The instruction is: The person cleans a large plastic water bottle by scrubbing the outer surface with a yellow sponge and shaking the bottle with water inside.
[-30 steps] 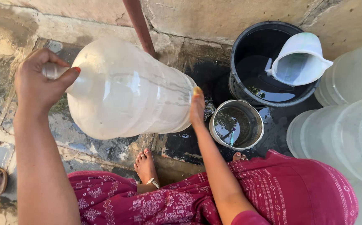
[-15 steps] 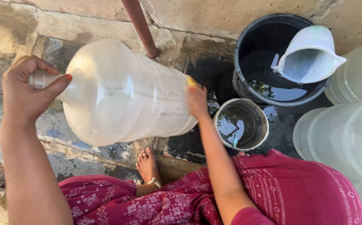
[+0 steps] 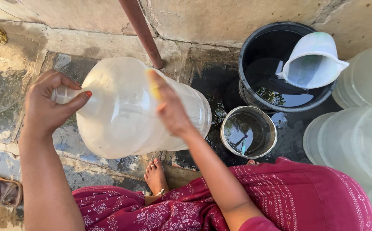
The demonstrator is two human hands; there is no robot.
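A: What does the big jug [image 3: 126, 111] look like?
B: Cloudy clear plastic, lying on its side above the wet stone floor [image 3: 19, 90], neck at nine o'clock.
A: And the hands?
B: Left hand [image 3: 51, 105] fingers clamped round the neck; right hand [image 3: 168, 109] flat on its body, fingers together.

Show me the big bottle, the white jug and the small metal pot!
big bottle [image 3: 121, 115], head view, on its cloudy side.
white jug [image 3: 312, 62], head view, on its body.
small metal pot [image 3: 225, 141], head view, on its rim.
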